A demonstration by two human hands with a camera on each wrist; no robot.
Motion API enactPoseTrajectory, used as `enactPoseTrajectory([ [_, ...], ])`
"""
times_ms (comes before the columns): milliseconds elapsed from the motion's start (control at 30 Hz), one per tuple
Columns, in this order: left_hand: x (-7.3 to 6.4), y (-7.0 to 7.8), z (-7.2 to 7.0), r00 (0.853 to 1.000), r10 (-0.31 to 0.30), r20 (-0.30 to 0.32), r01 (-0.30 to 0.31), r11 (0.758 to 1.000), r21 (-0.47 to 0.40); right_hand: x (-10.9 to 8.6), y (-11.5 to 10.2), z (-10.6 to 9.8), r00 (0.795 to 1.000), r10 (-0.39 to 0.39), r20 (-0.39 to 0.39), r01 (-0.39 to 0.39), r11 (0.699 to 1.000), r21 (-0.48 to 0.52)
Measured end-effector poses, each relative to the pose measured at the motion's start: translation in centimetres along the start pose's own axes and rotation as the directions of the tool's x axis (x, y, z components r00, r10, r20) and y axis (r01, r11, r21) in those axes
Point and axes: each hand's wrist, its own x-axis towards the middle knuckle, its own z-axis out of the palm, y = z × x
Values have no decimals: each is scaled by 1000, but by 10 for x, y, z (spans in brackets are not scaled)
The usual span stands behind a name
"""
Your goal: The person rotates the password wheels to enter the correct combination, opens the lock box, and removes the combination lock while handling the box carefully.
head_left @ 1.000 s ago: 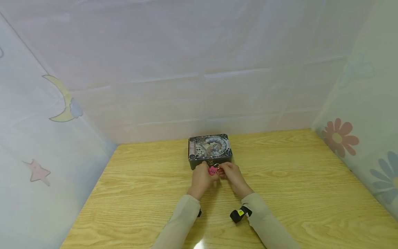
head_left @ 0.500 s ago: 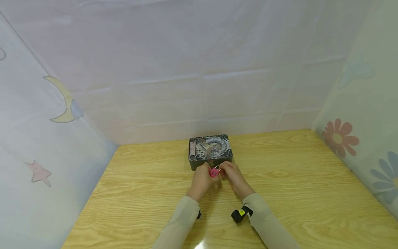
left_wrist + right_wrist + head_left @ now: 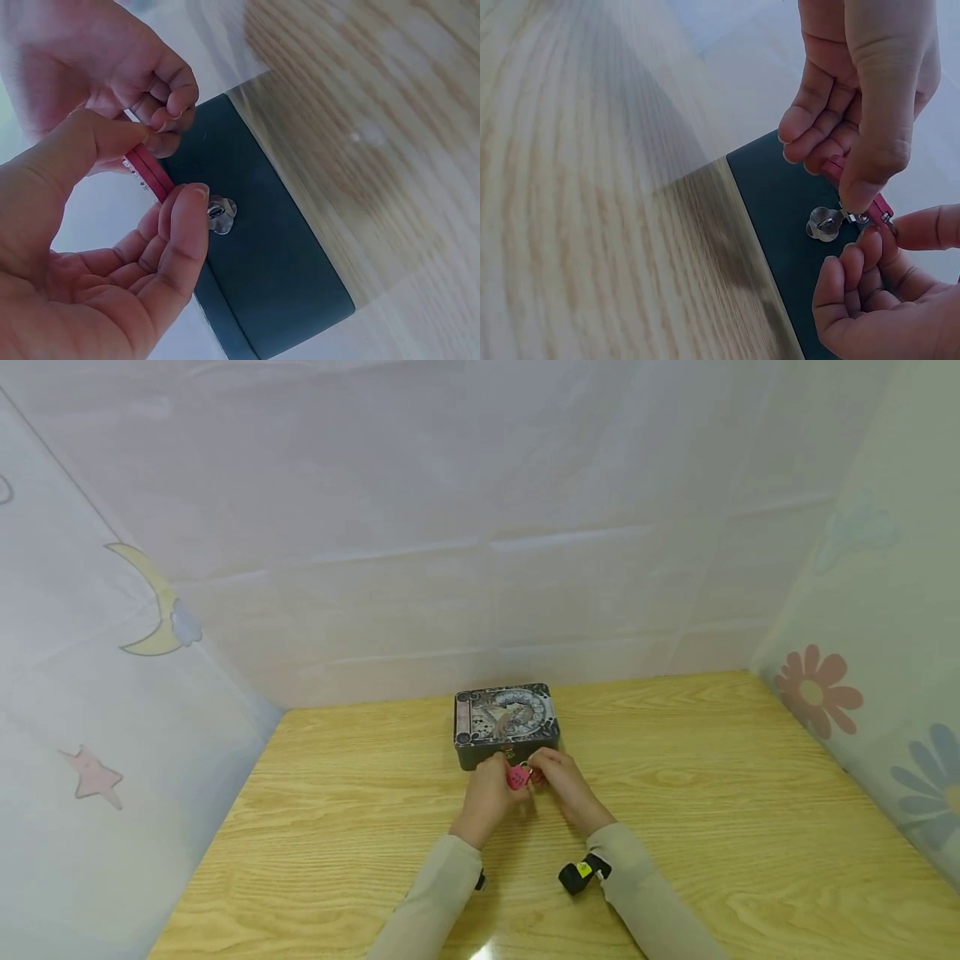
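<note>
A pink padlock (image 3: 517,777) with small dark markings is held in front of a dark tin box (image 3: 507,714) with a printed lid. My left hand (image 3: 486,793) pinches its body between thumb and fingers, as the left wrist view shows the lock (image 3: 154,174) edge-on. From the other side my right hand (image 3: 566,787) pinches the metal shackle (image 3: 889,221) at one end of the lock. Beside the lock, the box's green front carries a silver flower-shaped clasp (image 3: 824,223). Fingers partly hide the shackle.
The box stands near the back of a wood-grain table (image 3: 337,827). A pale cloth backdrop (image 3: 480,527) rises behind it, with printed cloth on both sides. A black wrist camera (image 3: 576,877) hangs by the right sleeve.
The padlock has shifted slightly right and down and turned a little in the fingers. More of the box's front clasp shows now. Both hands keep their pinch, and the box stays in place.
</note>
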Motion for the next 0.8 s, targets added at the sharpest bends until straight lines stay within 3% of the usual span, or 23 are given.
enactPoseTrajectory([
  [167,0,0,2,1000,3,-22,-2,1000,26,1,1,0,1000,-10,-5,10,1000,-3],
  [367,-1,-1,4,999,-28,-33,28,999,-17,0,4,-1,1000,6,-13,-7,999,-52],
  [667,-3,1,8,993,-50,-111,49,999,-18,-4,5,-4,998,34,45,-28,993,-112],
  [800,-2,4,11,991,-70,-110,70,998,-8,-8,1,-8,998,18,53,-11,992,-128],
])
